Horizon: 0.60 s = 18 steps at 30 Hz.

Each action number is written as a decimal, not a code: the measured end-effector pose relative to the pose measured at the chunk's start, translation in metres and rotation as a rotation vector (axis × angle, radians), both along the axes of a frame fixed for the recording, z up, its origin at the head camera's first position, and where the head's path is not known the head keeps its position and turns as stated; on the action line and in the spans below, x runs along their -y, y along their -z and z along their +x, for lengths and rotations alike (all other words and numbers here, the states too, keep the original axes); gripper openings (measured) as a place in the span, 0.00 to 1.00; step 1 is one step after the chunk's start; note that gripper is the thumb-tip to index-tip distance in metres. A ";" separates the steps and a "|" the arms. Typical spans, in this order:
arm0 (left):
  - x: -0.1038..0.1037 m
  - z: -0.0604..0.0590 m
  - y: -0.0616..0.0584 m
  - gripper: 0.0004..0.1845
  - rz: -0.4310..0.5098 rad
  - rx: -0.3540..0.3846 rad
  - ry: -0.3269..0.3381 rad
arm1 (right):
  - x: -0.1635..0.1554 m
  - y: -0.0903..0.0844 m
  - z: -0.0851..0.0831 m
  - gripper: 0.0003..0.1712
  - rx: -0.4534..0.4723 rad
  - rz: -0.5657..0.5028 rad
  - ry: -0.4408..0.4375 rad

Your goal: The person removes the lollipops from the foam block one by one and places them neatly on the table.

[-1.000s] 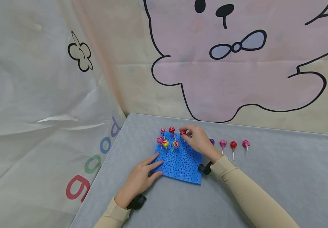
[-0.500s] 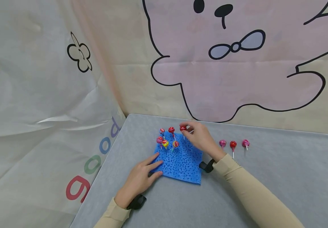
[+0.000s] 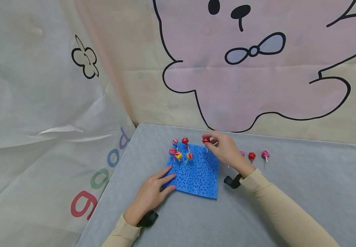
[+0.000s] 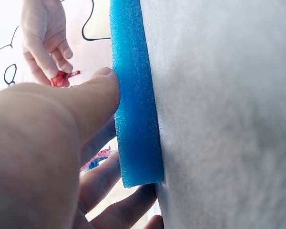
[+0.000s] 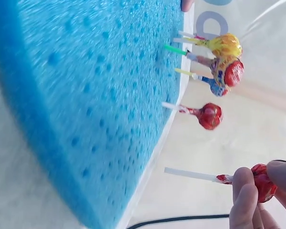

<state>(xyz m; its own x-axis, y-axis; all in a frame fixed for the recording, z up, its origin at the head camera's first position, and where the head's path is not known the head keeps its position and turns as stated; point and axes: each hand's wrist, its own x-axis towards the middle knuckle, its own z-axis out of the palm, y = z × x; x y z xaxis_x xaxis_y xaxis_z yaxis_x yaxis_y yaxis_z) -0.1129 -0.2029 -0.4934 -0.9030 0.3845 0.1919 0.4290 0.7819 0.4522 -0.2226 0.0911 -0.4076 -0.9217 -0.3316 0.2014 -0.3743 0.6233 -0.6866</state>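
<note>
A blue foam block (image 3: 196, 173) lies on the grey table (image 3: 304, 192), and several lollipops (image 3: 181, 149) stand stuck in its far left part. My left hand (image 3: 151, 192) lies flat, its fingers pressing the block's near left corner (image 4: 133, 119). My right hand (image 3: 227, 149) pinches a red lollipop (image 3: 206, 140) by its head, held just above the block's far right edge with the stick pointing down. In the right wrist view the fingertips (image 5: 250, 195) hold that red lollipop (image 5: 262, 183), its white stick clear of the foam block (image 5: 86, 95).
A red lollipop (image 3: 251, 156) and pink lollipops (image 3: 265, 154) lie in a row on the table right of the block, one partly hidden behind my right hand. A printed cloth backdrop (image 3: 242, 68) hangs behind; the table's left edge drops off near the "good" lettering (image 3: 103, 175).
My right hand lifted the red lollipop from among the upright ones and carried it right, to the block's far right edge. The left hand stayed put.
</note>
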 end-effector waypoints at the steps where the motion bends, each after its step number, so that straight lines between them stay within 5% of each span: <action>1: 0.000 0.000 0.000 0.26 0.002 -0.001 0.001 | -0.003 -0.001 0.001 0.18 0.002 0.001 0.005; 18: -0.001 0.002 -0.003 0.25 0.010 0.006 0.000 | -0.065 -0.004 0.017 0.18 -0.044 0.015 0.075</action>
